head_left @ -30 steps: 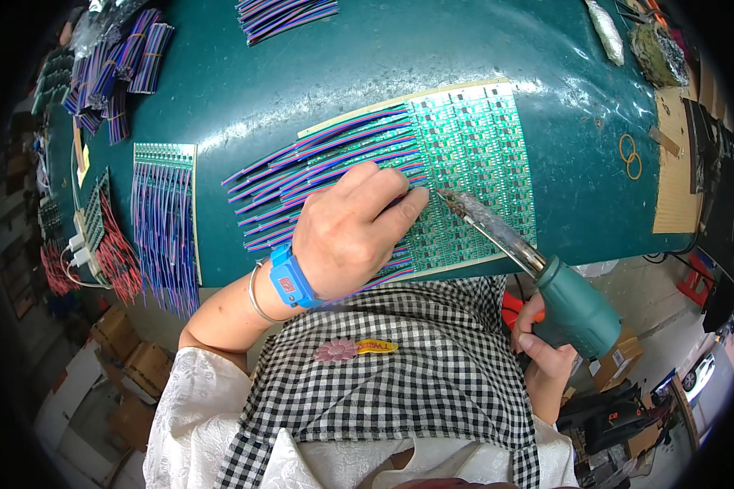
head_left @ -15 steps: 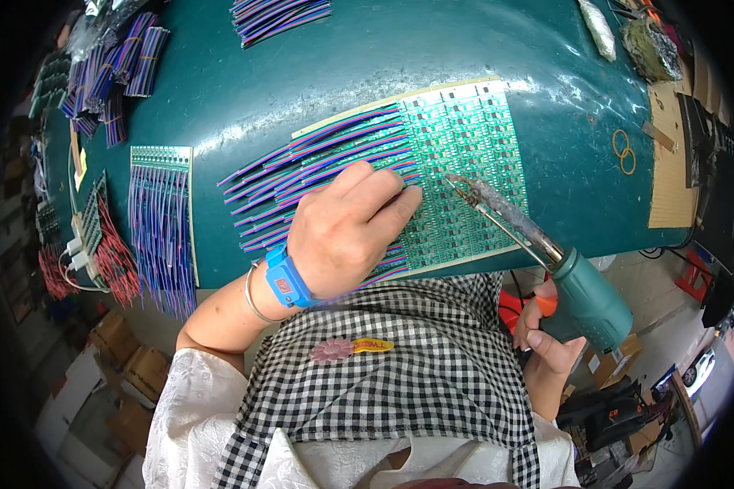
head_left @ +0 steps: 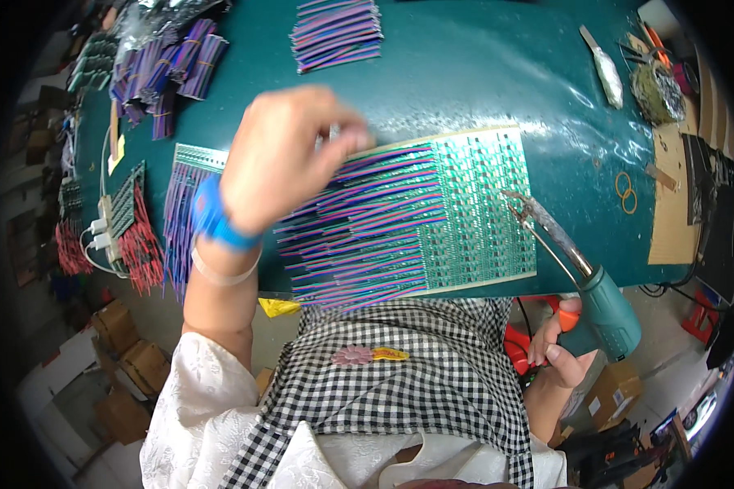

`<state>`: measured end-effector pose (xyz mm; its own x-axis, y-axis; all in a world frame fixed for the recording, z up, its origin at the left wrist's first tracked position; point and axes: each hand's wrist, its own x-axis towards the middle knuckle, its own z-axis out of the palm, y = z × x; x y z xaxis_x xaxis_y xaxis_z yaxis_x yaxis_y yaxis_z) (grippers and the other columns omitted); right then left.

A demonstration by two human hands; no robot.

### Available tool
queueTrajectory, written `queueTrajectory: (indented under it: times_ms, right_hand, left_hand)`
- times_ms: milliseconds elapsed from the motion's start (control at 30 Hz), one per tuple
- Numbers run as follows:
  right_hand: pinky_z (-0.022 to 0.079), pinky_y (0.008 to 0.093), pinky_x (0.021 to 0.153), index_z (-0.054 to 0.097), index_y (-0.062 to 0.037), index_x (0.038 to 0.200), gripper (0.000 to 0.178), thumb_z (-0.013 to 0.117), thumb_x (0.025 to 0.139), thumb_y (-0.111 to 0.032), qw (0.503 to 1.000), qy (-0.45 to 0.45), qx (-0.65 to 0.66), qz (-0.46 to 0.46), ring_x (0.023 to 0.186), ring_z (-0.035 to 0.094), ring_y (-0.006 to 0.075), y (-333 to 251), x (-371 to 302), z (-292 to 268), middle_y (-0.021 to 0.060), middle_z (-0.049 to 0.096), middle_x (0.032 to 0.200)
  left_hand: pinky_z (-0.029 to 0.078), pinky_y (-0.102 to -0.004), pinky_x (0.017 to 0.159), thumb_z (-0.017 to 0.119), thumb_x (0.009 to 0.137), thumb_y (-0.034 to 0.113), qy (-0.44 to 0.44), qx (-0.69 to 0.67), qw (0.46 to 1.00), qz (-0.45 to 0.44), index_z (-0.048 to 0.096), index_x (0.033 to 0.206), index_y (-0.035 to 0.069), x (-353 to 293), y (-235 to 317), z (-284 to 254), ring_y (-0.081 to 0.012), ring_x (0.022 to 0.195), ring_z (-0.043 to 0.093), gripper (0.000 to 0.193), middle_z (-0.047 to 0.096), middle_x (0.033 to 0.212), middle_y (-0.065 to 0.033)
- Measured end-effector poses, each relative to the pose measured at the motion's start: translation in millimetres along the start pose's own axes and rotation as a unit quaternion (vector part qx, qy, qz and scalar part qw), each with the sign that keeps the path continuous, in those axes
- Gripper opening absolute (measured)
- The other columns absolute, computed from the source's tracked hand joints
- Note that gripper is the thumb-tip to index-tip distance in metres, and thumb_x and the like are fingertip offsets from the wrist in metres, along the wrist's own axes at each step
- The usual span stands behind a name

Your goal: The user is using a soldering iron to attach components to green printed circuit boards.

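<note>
A green trigger-type soldering gun (head_left: 614,318) with an orange trigger is in my right hand (head_left: 558,354), fingers closed round its grip. Its metal tip and thin side tube hang above the right part of a green circuit board panel (head_left: 485,212). Rows of multicoloured wires (head_left: 359,236) run leftward off the panel's left half. My left hand (head_left: 290,151) is raised over the upper left of those wires, below a stack of cut wires (head_left: 336,34). Motion smears its fingers, and no wire shows in them.
Bundled wires (head_left: 163,69) lie at the far left. A smaller wired board (head_left: 200,155) sits left of the panel, near boards with red wires (head_left: 139,253). Two rubber bands (head_left: 625,193), a cardboard sheet (head_left: 676,232) and a tape-wrapped tool (head_left: 607,77) are at the right.
My left hand has left the panel's wire ends and moved up and left. The view has shifted slightly. The soldering gun stays in my right hand over the panel's right part.
</note>
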<state>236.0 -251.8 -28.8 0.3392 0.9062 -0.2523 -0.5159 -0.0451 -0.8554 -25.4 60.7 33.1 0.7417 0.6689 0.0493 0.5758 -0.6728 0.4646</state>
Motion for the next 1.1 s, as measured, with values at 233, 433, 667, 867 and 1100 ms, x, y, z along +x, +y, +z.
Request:
queueTrajectory:
  times_ms: [233, 433, 667, 867, 1100]
  right_hand:
    - [0.047, 0.0295, 0.040, 0.040, 0.0107, 0.129, 0.059, 0.067, 0.078, -0.003, 0.999, -0.033, -0.018, -0.033, 0.045, 0.051, 0.0157, 3, -4, -2, 0.0081, 0.050, 0.064]
    - [0.047, 0.0293, 0.042, 0.042, 0.0106, 0.128, 0.059, 0.068, 0.077, -0.002, 1.000, -0.018, 0.005, -0.012, 0.046, 0.051, 0.0153, 5, -3, -6, 0.0074, 0.050, 0.064]
    - [0.047, 0.0287, 0.043, 0.043, 0.0110, 0.127, 0.059, 0.067, 0.074, 0.000, 1.000, -0.015, 0.003, -0.003, 0.046, 0.050, 0.0144, 3, -2, -1, 0.0075, 0.050, 0.064]
    - [0.048, 0.0298, 0.039, 0.039, 0.0116, 0.130, 0.061, 0.064, 0.076, -0.002, 0.999, -0.029, -0.026, -0.001, 0.044, 0.050, 0.0152, 8, -5, -10, 0.0086, 0.049, 0.066]
    - [0.047, 0.0295, 0.039, 0.040, 0.0114, 0.129, 0.061, 0.064, 0.075, -0.002, 0.999, -0.039, -0.028, 0.000, 0.044, 0.050, 0.0151, 5, -2, -6, 0.0089, 0.049, 0.064]
  left_hand:
    - [0.051, -0.0395, 0.076, 0.076, 0.081, 0.015, 0.118, 0.068, 0.990, -0.026, 0.068, 0.087, 0.003, 59, -61, 53, -0.0303, 0.084, 0.063, 0.015, 0.065, 0.087, -0.0104]
    - [0.050, -0.0386, 0.074, 0.076, 0.080, 0.008, 0.163, 0.083, 0.983, -0.018, 0.064, 0.084, 0.004, 43, -49, 64, -0.0281, 0.082, 0.062, 0.013, 0.063, 0.084, -0.0095]
    - [0.050, -0.0380, 0.069, 0.075, 0.082, 0.012, 0.113, 0.107, 0.988, -0.005, 0.064, 0.090, 0.005, 43, -50, 52, -0.0259, 0.075, 0.062, 0.015, 0.061, 0.080, -0.0093]
    - [0.052, -0.0268, 0.063, 0.074, 0.086, 0.008, 0.134, -0.030, 0.988, -0.076, 0.068, 0.096, 0.002, 29, -15, 49, -0.0170, 0.070, 0.070, 0.013, 0.072, 0.079, -0.0082]
    - [0.053, -0.0245, 0.066, 0.078, 0.082, 0.011, 0.111, -0.045, 0.990, -0.081, 0.075, 0.089, 0.002, 31, -15, 49, -0.0101, 0.071, 0.067, 0.011, 0.072, 0.078, -0.0068]
